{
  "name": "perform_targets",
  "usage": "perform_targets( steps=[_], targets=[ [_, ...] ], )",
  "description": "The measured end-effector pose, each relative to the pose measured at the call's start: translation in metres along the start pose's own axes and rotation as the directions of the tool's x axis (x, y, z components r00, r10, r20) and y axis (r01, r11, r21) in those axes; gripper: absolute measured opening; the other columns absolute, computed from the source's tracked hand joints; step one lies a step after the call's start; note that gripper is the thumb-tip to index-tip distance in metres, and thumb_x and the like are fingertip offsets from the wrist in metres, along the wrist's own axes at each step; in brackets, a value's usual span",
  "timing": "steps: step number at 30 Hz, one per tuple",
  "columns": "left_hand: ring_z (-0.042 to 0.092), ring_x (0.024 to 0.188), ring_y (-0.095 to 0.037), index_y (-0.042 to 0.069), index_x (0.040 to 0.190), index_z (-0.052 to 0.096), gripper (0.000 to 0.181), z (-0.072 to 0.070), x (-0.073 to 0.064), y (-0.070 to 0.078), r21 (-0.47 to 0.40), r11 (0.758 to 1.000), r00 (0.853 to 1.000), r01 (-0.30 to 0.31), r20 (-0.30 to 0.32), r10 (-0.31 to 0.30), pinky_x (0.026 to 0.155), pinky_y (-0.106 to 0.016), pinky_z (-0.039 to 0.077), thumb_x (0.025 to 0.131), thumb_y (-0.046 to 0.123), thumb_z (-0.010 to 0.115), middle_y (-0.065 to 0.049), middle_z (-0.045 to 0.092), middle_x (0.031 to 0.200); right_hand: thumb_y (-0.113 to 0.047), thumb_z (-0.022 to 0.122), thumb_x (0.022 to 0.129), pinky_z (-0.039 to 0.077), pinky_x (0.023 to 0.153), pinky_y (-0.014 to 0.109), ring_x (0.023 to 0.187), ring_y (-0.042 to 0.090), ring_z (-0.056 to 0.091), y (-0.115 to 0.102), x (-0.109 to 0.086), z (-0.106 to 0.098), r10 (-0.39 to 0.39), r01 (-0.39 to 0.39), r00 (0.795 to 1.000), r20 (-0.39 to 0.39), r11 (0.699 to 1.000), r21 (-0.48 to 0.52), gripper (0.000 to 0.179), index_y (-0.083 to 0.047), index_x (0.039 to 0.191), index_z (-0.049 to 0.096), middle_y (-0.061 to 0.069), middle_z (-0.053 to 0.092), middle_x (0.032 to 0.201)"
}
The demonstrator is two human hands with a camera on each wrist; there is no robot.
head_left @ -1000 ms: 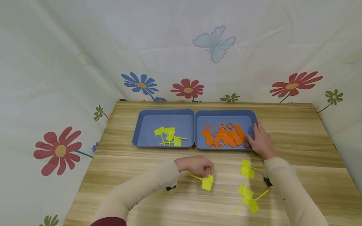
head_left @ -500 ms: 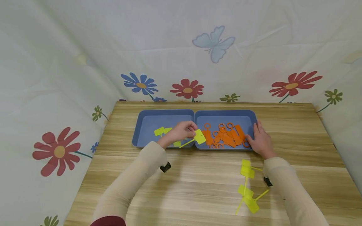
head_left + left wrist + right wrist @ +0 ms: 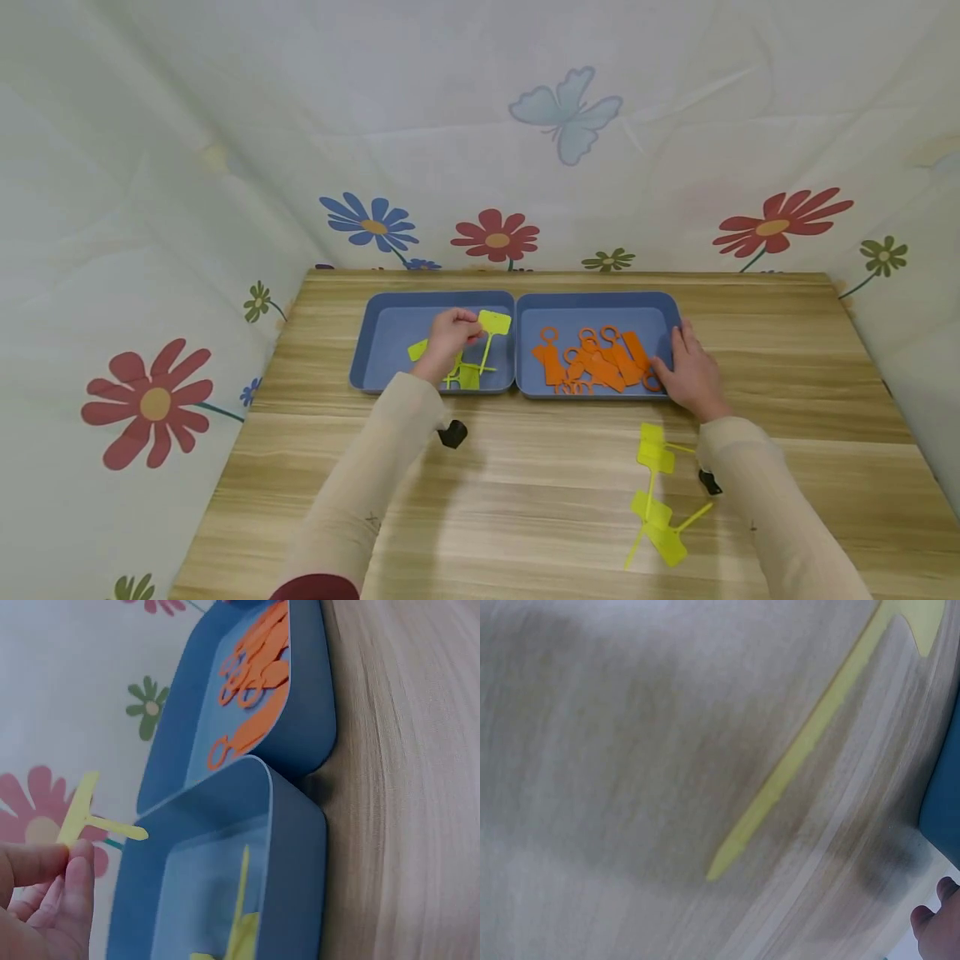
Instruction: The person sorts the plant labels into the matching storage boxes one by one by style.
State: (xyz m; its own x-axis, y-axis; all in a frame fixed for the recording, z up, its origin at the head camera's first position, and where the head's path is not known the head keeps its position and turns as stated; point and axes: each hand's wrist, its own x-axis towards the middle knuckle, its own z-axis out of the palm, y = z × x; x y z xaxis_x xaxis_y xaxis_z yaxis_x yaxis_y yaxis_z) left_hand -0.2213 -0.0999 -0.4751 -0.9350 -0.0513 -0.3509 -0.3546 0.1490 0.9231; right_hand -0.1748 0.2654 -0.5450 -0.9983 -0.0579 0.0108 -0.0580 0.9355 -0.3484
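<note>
My left hand [image 3: 447, 340] pinches a yellow plant label [image 3: 494, 322] by its flat head, above the left blue tray [image 3: 360, 350]. In the left wrist view, thumb and fingers meet on the head of that plant label [image 3: 77, 810], and its stem sticks out sideways. Several other yellow labels [image 3: 469, 377] lie in this tray, partly behind the hand. At the right end of the right blue tray [image 3: 596, 302], my right hand [image 3: 696, 377] rests against the side, its thumb over the front corner. Orange tags with ring ends [image 3: 600, 367] fill part of that tray.
Several yellow plant labels [image 3: 656, 521] lie overlapping on the wooden table [image 3: 540, 517], close to the right forearm. The two trays stand side by side near the back edge. A flower-printed curtain [image 3: 420, 125] hangs behind and along the sides.
My left hand has picked a yellow plant label up from the table and carried it forward, then left, over the left tray. The right hand has stayed at the right tray.
</note>
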Motion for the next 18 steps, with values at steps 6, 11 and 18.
perform_targets(
  steps=[6, 11, 18],
  targets=[
    [0.061, 0.095, -0.028, -0.001, 0.096, 0.057, 0.014, -0.003, 0.009, -0.021, 0.004, 0.998, 0.992, 0.055, -0.111, -0.054, 0.085, -0.036, 0.049, 0.083, 0.005, 0.056, -0.015, 0.059, 0.099, -0.037, 0.040, 0.091, 0.021, 0.099, 0.060, 0.127, 0.046, 0.018, 0.001, 0.000, 0.000, 0.000, 0.000, 1.000, 0.009, 1.000, 0.000, 0.072, 0.011, 0.137, 0.012, 0.024, -0.002, 0.146],
    [0.064, 0.086, -0.025, 0.000, 0.093, 0.060, 0.013, -0.002, 0.016, -0.037, 0.042, 0.995, 0.981, 0.087, -0.177, -0.079, 0.077, -0.034, 0.052, 0.081, 0.005, 0.058, -0.015, 0.062, 0.096, -0.037, 0.040, 0.091, 0.021, 0.099, 0.059, 0.127, 0.046, 0.019, 0.002, 0.001, 0.002, 0.000, 0.000, 1.000, 0.001, 1.000, -0.003, 0.072, 0.011, 0.137, 0.012, 0.023, 0.000, 0.147],
    [0.065, 0.075, -0.022, 0.001, 0.089, 0.063, 0.012, 0.005, 0.015, -0.044, 0.126, 0.986, 0.963, 0.105, -0.259, -0.069, 0.067, -0.030, 0.053, 0.079, 0.007, 0.059, -0.013, 0.066, 0.086, -0.038, 0.040, 0.091, 0.020, 0.100, 0.059, 0.128, 0.046, 0.017, 0.003, 0.001, 0.002, 0.005, -0.005, 1.000, 0.006, 1.000, 0.010, 0.073, 0.010, 0.138, 0.011, 0.023, -0.002, 0.147]
  ],
)
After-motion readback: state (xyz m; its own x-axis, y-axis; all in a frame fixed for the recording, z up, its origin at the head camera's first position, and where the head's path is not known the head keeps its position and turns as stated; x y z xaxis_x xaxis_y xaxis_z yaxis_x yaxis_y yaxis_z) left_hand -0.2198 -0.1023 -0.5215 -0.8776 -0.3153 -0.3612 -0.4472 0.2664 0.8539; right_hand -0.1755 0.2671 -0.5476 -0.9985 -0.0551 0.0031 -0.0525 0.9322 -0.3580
